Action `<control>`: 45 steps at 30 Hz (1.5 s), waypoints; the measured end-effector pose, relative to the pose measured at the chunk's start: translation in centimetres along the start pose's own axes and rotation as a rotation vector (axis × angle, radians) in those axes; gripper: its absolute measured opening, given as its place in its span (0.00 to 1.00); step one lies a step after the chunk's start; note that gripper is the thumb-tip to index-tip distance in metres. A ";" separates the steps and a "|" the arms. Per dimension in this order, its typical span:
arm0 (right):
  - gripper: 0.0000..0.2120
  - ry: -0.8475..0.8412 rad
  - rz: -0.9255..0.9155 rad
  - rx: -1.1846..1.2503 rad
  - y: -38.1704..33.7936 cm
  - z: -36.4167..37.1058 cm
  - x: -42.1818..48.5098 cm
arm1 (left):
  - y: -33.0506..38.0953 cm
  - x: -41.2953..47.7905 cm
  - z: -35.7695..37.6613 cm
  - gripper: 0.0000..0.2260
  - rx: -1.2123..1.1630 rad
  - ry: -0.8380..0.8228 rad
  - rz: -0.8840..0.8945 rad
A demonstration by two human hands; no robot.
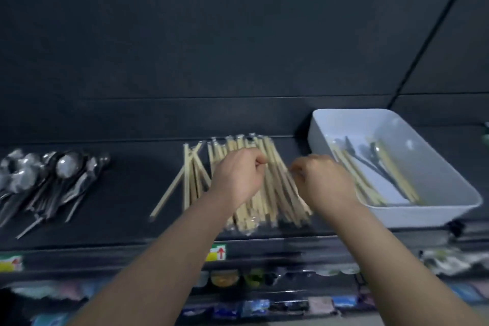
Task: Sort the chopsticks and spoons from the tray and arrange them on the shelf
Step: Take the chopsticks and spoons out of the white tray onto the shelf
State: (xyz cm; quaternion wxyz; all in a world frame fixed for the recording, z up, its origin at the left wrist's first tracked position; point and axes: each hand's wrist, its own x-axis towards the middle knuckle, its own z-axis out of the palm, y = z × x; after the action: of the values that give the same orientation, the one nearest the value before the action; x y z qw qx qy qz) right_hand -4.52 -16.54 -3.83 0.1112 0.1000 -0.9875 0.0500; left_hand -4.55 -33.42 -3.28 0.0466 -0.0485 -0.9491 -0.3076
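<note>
Dark shelf (132,193), spoons (53,177) left, white tray (455,216) right, left hand (235,177) and right hand (322,182) pinching chopsticks (275,193) between.

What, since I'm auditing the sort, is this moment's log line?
left hand, right hand: over shelf chopsticks, grip unclear | tray: utensils remain | metal spoons: far left

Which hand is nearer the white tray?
Right. The right hand sits just left of the white tray, overlapping its left wall in this view. The left hand is farther left, over the chopstick pile on the shelf.
</note>
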 end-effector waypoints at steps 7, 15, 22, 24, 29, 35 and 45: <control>0.13 -0.013 0.126 0.025 12.8 -2.1 -0.4 | 10.5 4.6 6.7 0.11 -0.061 -0.005 0.072; 0.16 -0.167 0.134 0.079 25.7 -1.8 1.0 | 17.5 11.4 16.8 0.11 0.149 -0.255 -0.050; 0.13 -0.171 -0.027 0.064 27.8 0.1 0.8 | 19.0 14.2 22.0 0.16 0.246 -0.330 -0.168; 0.10 -0.189 -0.047 0.057 27.7 0.0 0.8 | 19.4 14.8 23.0 0.14 0.288 -0.335 -0.165; 0.08 -0.200 -0.048 0.111 27.6 -0.9 0.7 | 19.7 15.4 24.3 0.10 0.311 -0.242 -0.231; 0.14 -0.206 -0.022 0.055 27.8 0.2 1.1 | 19.5 15.7 23.0 0.15 0.158 -0.194 -0.365; 0.26 -0.558 0.181 0.016 24.8 1.7 5.9 | 16.8 14.9 17.5 0.07 0.089 -0.170 -0.289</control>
State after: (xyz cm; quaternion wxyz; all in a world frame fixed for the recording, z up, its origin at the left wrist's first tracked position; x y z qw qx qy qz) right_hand -15.66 6.36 -6.08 -0.1701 0.0225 -0.9844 0.0379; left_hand -18.34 -8.62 -5.88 -0.0763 0.0649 -0.9595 -0.2634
